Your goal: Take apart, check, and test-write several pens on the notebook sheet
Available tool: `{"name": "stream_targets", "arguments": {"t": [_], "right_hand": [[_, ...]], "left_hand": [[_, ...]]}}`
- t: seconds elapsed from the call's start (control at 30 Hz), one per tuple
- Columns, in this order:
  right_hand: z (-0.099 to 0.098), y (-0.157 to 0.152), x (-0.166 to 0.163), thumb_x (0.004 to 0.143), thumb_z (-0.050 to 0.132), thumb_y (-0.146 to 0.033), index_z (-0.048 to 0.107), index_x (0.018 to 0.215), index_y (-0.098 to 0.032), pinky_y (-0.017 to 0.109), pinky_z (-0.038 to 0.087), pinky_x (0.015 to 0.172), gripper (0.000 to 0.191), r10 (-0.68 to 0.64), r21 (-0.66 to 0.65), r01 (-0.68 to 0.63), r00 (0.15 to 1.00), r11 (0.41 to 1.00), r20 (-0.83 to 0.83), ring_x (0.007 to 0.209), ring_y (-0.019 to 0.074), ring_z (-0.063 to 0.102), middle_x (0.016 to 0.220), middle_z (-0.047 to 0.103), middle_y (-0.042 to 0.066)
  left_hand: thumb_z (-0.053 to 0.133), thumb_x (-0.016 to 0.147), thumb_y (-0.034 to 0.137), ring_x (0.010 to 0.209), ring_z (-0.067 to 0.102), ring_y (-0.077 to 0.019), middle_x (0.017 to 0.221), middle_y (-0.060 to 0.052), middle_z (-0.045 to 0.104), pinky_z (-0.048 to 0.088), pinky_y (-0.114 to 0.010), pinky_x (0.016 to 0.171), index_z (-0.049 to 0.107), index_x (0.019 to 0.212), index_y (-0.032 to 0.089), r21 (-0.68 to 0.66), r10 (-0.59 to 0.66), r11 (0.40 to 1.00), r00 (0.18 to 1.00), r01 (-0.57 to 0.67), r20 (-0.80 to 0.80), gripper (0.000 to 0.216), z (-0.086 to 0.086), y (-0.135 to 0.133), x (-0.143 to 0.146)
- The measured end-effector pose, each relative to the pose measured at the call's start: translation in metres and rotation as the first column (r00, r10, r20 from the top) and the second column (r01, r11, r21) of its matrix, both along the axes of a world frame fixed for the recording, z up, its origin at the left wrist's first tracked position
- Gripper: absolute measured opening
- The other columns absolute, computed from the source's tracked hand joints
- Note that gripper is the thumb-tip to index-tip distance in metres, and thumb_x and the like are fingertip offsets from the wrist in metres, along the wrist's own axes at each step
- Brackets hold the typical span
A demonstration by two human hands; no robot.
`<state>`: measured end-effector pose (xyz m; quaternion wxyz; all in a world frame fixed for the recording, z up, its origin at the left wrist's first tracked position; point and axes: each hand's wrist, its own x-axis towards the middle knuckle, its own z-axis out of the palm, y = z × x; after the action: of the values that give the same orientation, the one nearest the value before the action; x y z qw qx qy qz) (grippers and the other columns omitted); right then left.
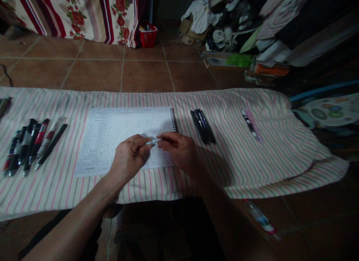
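Over a spiral-bound pad [123, 122] with printed and scribbled sheets, both my hands meet at a slim, light-coloured pen [153, 142]. My left hand [130, 152] pinches its left end between thumb and forefinger. At its right end, the thumb and forefinger of my right hand [179, 148] are closed on it too. The pen lies nearly level, and much of it is hidden by my fingers. Right of the pad is a small bunch of dark pens [203, 127].
On the striped cloth [224, 103], several pens [36, 145] lie at the left, and a pink pen [254, 126] with a black-and-white one [249, 124] at the right. A plastic bottle [260, 218] lies on the floor. Further back are a red basket [147, 35] and piled clothes.
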<state>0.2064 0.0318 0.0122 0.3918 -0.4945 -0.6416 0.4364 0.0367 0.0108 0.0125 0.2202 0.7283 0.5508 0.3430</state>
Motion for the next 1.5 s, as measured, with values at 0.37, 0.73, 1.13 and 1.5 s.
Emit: {"name": "stream_targets", "arguments": {"t": [0.37, 0.73, 1.13, 1.5], "right_hand": [[0.007, 0.000, 0.000, 0.084, 0.058, -0.027, 0.068, 0.079, -0.017, 0.024, 0.046, 0.064, 0.015, 0.078, 0.204, -0.131, 0.965, 0.970, 0.248, 0.066, 0.0119, 0.060, 0.073, 0.067, 0.002], [0.012, -0.007, -0.005, 0.092, 0.041, -0.033, 0.057, 0.065, -0.017, 0.024, 0.038, 0.061, 0.034, 0.117, 0.120, -0.159, 0.949, 0.980, 0.294, 0.059, 0.0102, 0.054, 0.062, 0.060, 0.000], [0.007, -0.005, -0.010, 0.086, 0.036, -0.061, 0.037, 0.041, -0.020, 0.024, 0.029, 0.044, 0.061, 0.077, -0.336, -0.036, 0.991, 0.941, 0.109, 0.035, 0.0066, 0.037, 0.036, 0.035, -0.005], [0.008, 0.001, -0.008, 0.078, 0.024, -0.078, 0.067, 0.078, -0.016, 0.023, 0.047, 0.042, 0.075, 0.003, -0.535, -0.037, 0.998, 0.844, -0.064, 0.046, 0.0138, 0.061, 0.058, 0.067, 0.006]], "left_hand": [[0.051, 0.087, 0.021, 0.067, 0.064, -0.0162, 0.076, -0.005, 0.068, 0.052, -0.027, 0.058, 0.071, 0.090, 0.015, 0.228, -0.007, 0.972, 0.977, 0.056, -0.213, 0.020, 0.005, -0.005, -0.002], [0.048, 0.086, 0.010, 0.070, 0.057, -0.0187, 0.078, -0.009, 0.067, 0.049, -0.031, 0.057, 0.066, 0.098, 0.008, 0.418, -0.018, 0.892, 0.939, 0.170, -0.343, 0.022, 0.012, -0.014, 0.001], [0.048, 0.088, 0.010, 0.068, 0.054, -0.0173, 0.080, -0.008, 0.067, 0.048, -0.030, 0.057, 0.065, 0.099, 0.008, 0.461, -0.032, 0.860, 0.924, 0.220, -0.380, 0.020, 0.006, -0.014, 0.005], [0.051, 0.087, 0.017, 0.073, 0.061, -0.0173, 0.079, -0.006, 0.066, 0.051, -0.028, 0.062, 0.068, 0.095, 0.013, 0.247, 0.002, 0.967, 0.965, 0.065, -0.261, 0.019, 0.004, -0.008, 0.006]]}}
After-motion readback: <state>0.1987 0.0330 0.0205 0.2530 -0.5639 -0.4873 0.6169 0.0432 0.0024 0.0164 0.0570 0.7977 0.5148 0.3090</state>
